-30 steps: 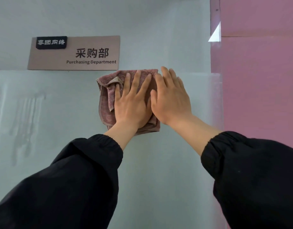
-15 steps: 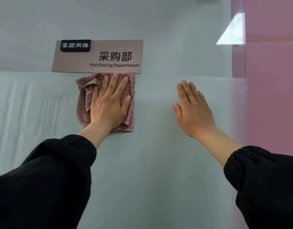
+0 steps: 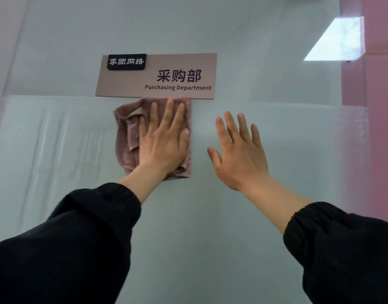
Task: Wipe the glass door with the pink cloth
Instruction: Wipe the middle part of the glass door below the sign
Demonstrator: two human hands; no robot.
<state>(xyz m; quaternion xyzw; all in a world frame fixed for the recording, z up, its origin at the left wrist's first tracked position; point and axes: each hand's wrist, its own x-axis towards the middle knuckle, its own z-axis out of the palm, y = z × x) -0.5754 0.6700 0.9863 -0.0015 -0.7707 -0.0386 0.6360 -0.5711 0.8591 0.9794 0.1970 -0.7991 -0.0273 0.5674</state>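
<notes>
The left hand lies flat on the pink cloth, fingers straight and slightly apart, pressing it against the glass door; nothing is gripped, the cloth is only pinned under the palm. The cloth is folded into a rough rectangle with a loose flap showing at its left side; its top edge touches the lower edge of the sign, which reads "Purchasing Department" beneath Chinese characters. The right hand is just beside the cloth on its right, apart from it, fingers spread and straight, holding nothing; whether its palm touches the glass cannot be told. Both arms wear black sleeves. A pink wall borders the door on the right; a bright reflection sits near the upper right of the glass.
</notes>
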